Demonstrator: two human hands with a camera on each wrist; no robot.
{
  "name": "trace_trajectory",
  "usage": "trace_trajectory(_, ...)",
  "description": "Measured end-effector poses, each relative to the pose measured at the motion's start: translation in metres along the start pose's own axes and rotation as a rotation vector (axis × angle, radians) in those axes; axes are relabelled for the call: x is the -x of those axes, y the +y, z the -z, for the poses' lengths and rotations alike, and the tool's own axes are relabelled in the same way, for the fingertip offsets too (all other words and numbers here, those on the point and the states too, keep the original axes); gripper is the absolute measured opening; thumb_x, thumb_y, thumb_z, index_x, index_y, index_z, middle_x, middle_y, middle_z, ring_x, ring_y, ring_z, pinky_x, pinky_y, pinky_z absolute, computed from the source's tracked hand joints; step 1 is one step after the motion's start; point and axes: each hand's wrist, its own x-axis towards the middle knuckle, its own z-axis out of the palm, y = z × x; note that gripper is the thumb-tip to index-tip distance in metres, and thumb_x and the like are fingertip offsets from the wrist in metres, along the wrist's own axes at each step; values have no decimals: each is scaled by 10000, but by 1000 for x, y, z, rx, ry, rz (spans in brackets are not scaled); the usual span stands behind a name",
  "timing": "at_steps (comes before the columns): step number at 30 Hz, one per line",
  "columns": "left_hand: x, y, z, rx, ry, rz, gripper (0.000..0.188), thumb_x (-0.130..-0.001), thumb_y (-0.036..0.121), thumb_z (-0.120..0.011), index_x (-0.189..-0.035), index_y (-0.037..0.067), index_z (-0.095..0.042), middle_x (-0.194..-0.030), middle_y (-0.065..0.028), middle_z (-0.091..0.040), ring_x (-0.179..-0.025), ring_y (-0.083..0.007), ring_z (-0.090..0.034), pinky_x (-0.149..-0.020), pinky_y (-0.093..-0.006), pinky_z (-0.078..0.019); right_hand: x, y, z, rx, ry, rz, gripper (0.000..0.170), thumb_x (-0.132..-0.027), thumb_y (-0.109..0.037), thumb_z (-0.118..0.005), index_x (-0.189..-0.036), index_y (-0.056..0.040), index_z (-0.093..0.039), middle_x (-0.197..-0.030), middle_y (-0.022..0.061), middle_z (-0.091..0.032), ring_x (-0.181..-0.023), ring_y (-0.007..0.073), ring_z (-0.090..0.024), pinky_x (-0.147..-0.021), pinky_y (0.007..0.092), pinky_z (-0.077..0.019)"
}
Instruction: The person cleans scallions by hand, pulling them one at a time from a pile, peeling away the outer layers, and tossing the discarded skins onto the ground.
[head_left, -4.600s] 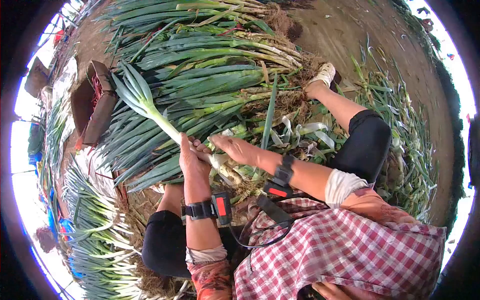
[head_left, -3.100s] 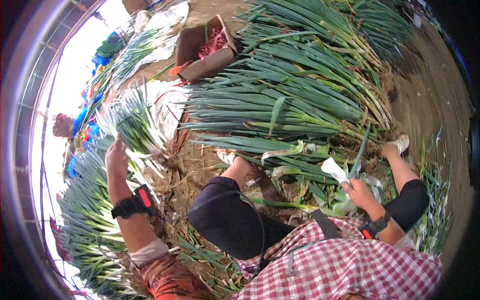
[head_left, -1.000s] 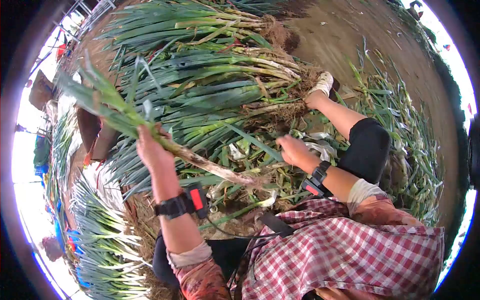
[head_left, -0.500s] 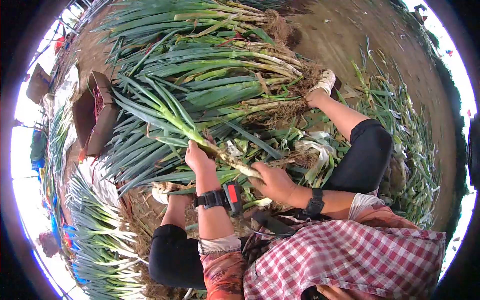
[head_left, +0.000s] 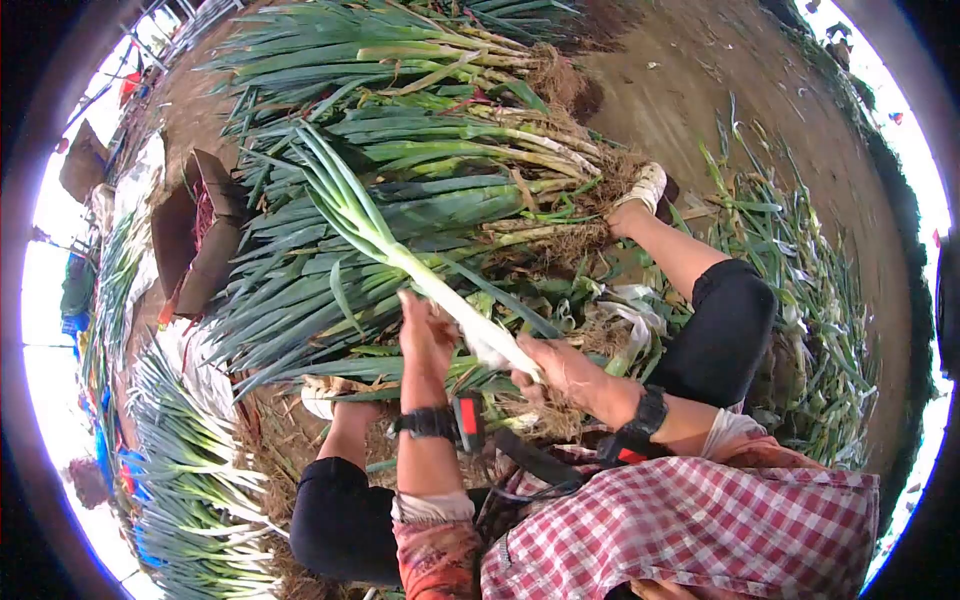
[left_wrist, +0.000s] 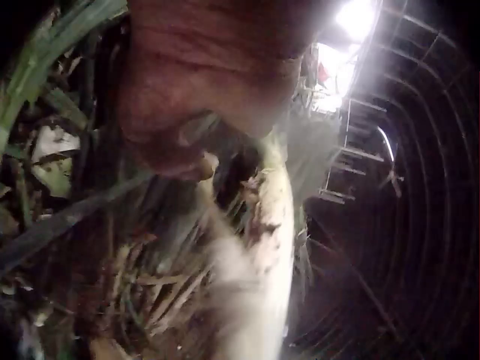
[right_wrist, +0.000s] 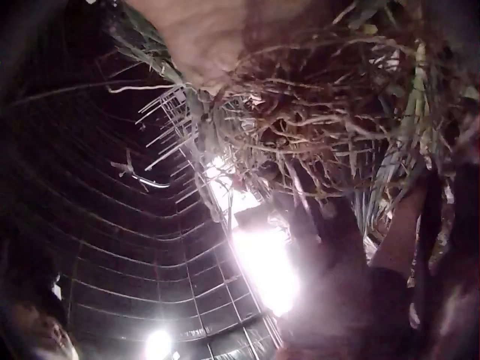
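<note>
A large green onion [head_left: 460, 305] slants across my lap in the head view, its leaves pointing up and left and its stalk mostly white. My right hand [head_left: 575, 375] grips its root end; in the right wrist view a tangle of brown roots [right_wrist: 307, 127] hangs beside that hand. My left hand [head_left: 427, 340] is just below the middle of the stalk. In the left wrist view its curled fingers pinch a strip of outer skin [left_wrist: 206, 169], which runs blurred down beside the stalk [left_wrist: 274, 225]. Some dirt marks the stalk there.
Unpeeled green onions [head_left: 400, 200] lie in rows ahead. Peeled ones [head_left: 200, 480] are piled at the left. A cardboard box [head_left: 205, 230] with red ties stands at far left. Stripped leaves and skins [head_left: 630, 320] litter the ground between the feet and at right.
The left hand went to the peeled pile, then brought a dirty green onion over the lap. The right hand took its root end. Its stalk now looks whiter, with skin pulled away by the left hand.
</note>
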Motion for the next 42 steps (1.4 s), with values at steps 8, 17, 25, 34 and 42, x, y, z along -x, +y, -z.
trace_trajectory(8, -39, 46, -52, 59, 239, -267, 334, -856, 358, -460, -959, 45, -520, -802, -49, -559, -687, -180, -548, -601, -306, -471, 4, 5, 13, 153, 123, 100, 452, -885, -404, -364, -949, -9, -576, -651, 2, -514, -555, 63, -441, -476, 215, -360)
trace_trajectory(17, 2, -66, -20, -359, 139, 124, 237, -833, 277, -492, -845, 46, -544, -695, -34, -545, -567, -151, -521, -490, -299, -424, -22, -26, 6, 7, 253, 97, 404, -866, -371, -419, -894, 20, -516, -656, 15, -497, -499, 79, -446, -398, 213, -338)
trace_trajectory(25, 53, -64, -3, -1218, -101, 122, 327, -805, 289, -514, -983, 25, -587, -871, -79, -605, -785, -139, -528, -701, -296, -421, -20, -30, 5, 540, 227, 302, 311, -875, -312, -432, -823, -9, -479, -602, 5, -477, -458, 75, -424, -415, 215, -359)
trace_trajectory(34, 16, 35, -13, 0, 126, -259, 298, -838, 241, -525, -991, -15, -517, -819, -81, -583, -685, -144, -561, -574, -234, -442, 3, -3, -6, 997, 232, 546, 244, -822, -218, -529, -867, -2, -424, -631, 162, -523, -567, 292, -525, -506, 379, -395)
trace_trajectory(42, 19, 33, -7, -267, 341, -278, 181, -784, 173, -602, -798, -5, -574, -640, -46, -557, -460, -112, -495, -421, -217, -406, -1, 2, -2, 1043, 214, 511, 236, -814, -209, -544, -887, -25, -417, -638, 179, -509, -559, 317, -524, -497, 371, -386)
